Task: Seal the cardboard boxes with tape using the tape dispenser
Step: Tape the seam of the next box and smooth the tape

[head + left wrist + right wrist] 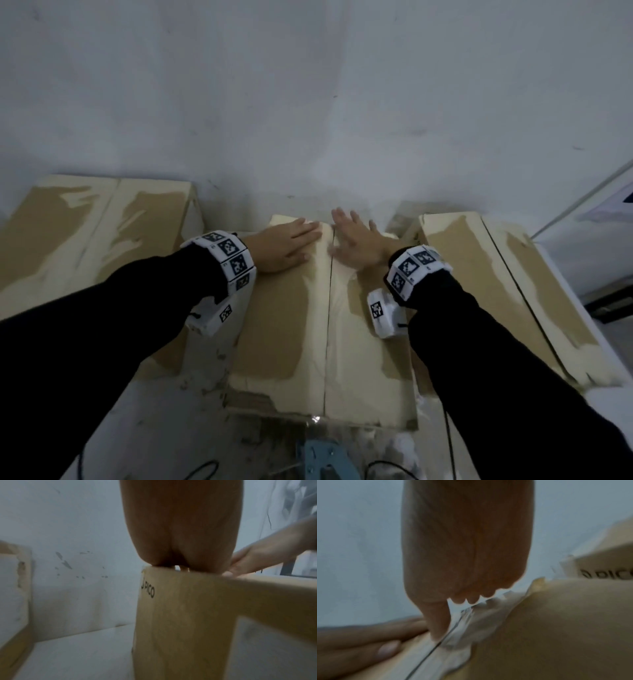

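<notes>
A brown cardboard box with torn pale patches stands in front of me, its two top flaps meeting at a centre seam. My left hand lies flat with straight fingers on the far end of the left flap. My right hand lies flat on the right flap, fingers spread beside the seam. From the right wrist, the right hand rests its thumb at the seam, with the left hand's fingers alongside. The blue tape dispenser lies on the table just below the box, untouched.
A second cardboard box sits to the left and a third box to the right, both with closed flaps. A white wall rises directly behind them. Black cables lie on the white table near its front edge.
</notes>
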